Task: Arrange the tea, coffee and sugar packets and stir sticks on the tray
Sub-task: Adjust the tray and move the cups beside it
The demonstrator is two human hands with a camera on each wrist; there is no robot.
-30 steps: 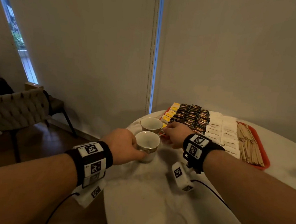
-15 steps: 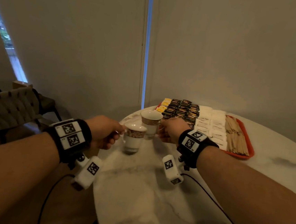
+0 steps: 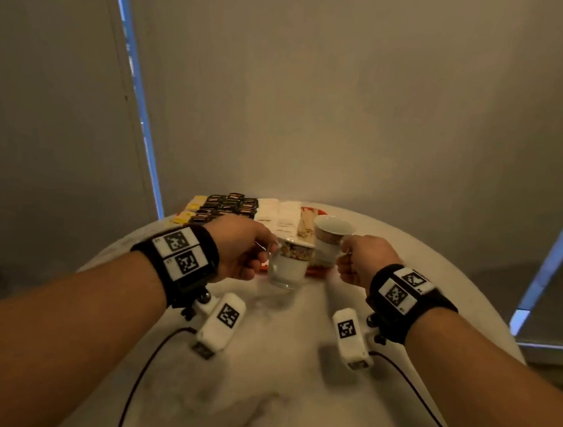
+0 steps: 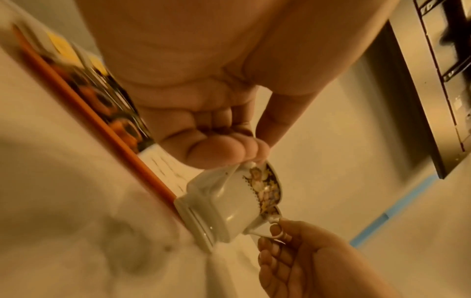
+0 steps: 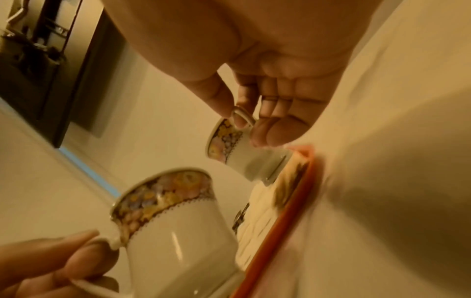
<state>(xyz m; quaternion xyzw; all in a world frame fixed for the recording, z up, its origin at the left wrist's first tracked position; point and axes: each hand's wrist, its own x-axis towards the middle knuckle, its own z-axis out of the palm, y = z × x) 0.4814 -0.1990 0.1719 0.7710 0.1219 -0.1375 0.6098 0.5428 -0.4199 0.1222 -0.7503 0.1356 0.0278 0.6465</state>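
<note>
My left hand (image 3: 264,251) pinches the handle of a white cup with a floral band (image 3: 290,264), low over the table at the tray's near edge. My right hand (image 3: 345,254) pinches the handle of a matching cup (image 3: 331,237), held higher over the red tray (image 3: 316,271). On the tray lie rows of yellow tea packets (image 3: 194,205), dark coffee packets (image 3: 229,205), white sugar packets (image 3: 274,216) and wooden stir sticks (image 3: 306,221). The right wrist view shows the right hand (image 5: 242,119) on its cup (image 5: 244,159) and the left cup (image 5: 175,221).
The round white marble table (image 3: 275,367) stretches toward me, and its far edge lies close behind the tray. Grey wall panels with a blue-lit gap (image 3: 136,96) stand behind it. Cables trail from both wrist cameras across the tabletop.
Both cups have moved right along the tray's front, from the yellow tea end to the sugar and stir sticks. My left hand shifted from the cup's body to its handle.
</note>
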